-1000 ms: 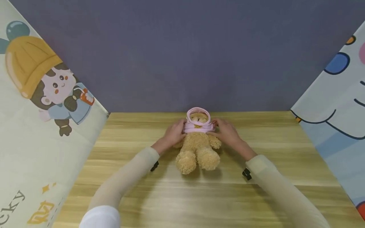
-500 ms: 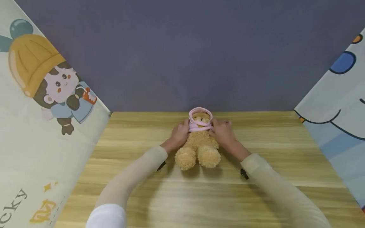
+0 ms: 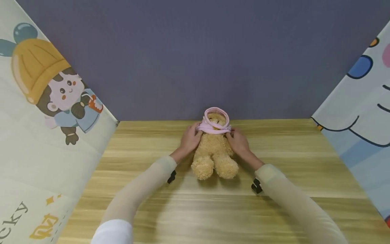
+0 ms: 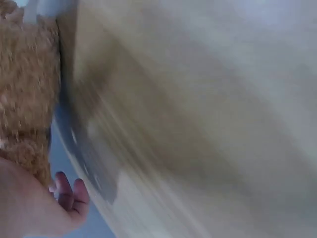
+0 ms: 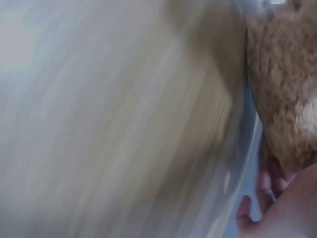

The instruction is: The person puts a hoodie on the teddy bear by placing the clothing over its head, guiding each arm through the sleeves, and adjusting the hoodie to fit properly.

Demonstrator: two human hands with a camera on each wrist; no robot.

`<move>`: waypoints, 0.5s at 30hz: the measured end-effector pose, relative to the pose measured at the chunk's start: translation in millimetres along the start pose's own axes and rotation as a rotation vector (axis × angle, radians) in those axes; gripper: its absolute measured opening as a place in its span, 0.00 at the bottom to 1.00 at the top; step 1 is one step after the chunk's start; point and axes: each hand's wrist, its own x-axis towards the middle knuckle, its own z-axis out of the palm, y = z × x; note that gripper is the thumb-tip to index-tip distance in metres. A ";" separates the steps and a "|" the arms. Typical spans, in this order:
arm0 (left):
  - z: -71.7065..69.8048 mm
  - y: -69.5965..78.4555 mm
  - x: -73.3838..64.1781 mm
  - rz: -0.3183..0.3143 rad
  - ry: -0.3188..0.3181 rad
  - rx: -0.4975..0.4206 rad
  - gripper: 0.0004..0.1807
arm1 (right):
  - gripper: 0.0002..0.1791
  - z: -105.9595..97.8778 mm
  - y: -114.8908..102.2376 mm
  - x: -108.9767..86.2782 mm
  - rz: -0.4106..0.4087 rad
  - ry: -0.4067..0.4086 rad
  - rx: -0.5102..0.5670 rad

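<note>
A fluffy tan bear [image 3: 212,144] is wearing a pink garment [image 3: 208,127]. Flanking the bear, left hand [image 3: 190,138] and right hand [image 3: 239,142] are pinching the garment.

Plush bear [image 3: 213,144], head partly covered by pink garment [image 3: 210,129], body cropped by both wrist views' edges; left hand [image 4: 34,206] and right hand [image 5: 287,208], likewise cropped there; tabletop [image 4: 198,99], blurred in both; panel lettering [image 3: 14,219], cut by the head view's left edge.

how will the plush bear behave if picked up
The plush bear is probably light and squashy, given its fluffy, rounded body. Being shaggy, it should barely slip. The bunched pink garment looks floppy, so may shift.
</note>
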 end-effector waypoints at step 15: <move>12.8 4.2 4.2 0.219 0.129 0.168 0.21 | 0.10 12.2 17.4 -2.3 -0.269 0.342 0.008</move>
